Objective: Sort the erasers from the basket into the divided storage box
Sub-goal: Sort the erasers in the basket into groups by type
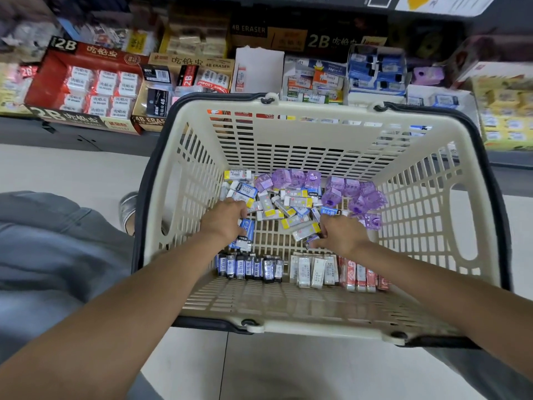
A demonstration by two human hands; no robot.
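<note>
Landmark: the basket (317,116), a cream slotted plastic carrier standing on the floor in front of a low shelf of eraser cartons. All positions below are given relative to it.

Left hand (225,219): inside the basket, over the left part of its floor. The fingers are curled around a blue-sleeved eraser (245,233), which stands out below the palm. Judged light and rigid enough to lift with one hand; the paper sleeve may slide on the rubber core, so hold across both long faces, not by the sleeve end.

Along the basket's near wall, three rows stand on edge: a dark-sleeved row (249,268) at left, a white row (314,269) in the middle, a red row (363,275) at right. These pack tightly; pinch one end and draw upward.

The loose pile (288,206) of white, yellow-banded erasers lies at the centre of the basket floor. Small and light, several could probably be gathered at once.

Right hand (340,235): just right of centre, fingers bent down onto a small blue eraser (313,241). Whether it is fully gripped cannot be told.

The purple cased erasers (354,194) lie toward the basket's far right. The clear shells look hard and slick; grip across flat sides.

A divided storage box cannot be identified with certainty.
</note>
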